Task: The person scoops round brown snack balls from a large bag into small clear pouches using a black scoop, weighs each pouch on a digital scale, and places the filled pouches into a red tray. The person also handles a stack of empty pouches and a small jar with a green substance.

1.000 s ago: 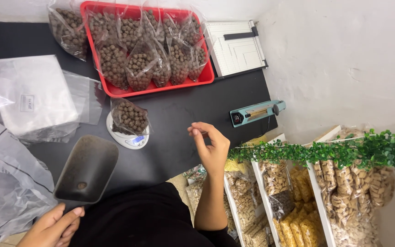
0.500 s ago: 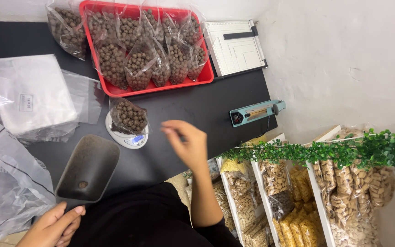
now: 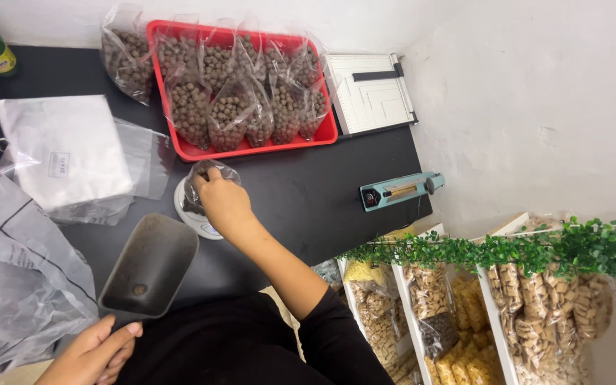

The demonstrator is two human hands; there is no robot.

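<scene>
— What was nearest, at the bottom edge?

— The left hand [image 3: 94, 353], fingers curled shut around the handle of a dark grey plastic scoop [image 3: 150, 265]. The scoop lay flat on the black worktop [image 3: 308, 199] with its mouth pointing away, and a single brown ball sat inside it.

— And the other hand?

— The right hand [image 3: 222, 202] reached further out, over a small round white scale [image 3: 192, 216]. On that scale stood a clear plastic bag of brown balls [image 3: 201, 182]. The fingertips were bunched together and pressed into the bag's open top; whether they pinched a ball or only the plastic, I couldn't tell.

— What lay around it?

— To the left, a stack of flat clear empty bags [image 3: 65, 153]. Beyond the scale, a red rectangular tray [image 3: 326, 132] crowded with filled bags of the same brown balls. Beside the tray's right end sat a white paper cutter [image 3: 368, 93], and nearer the worktop's right edge a teal heat sealer [image 3: 401, 190].
</scene>
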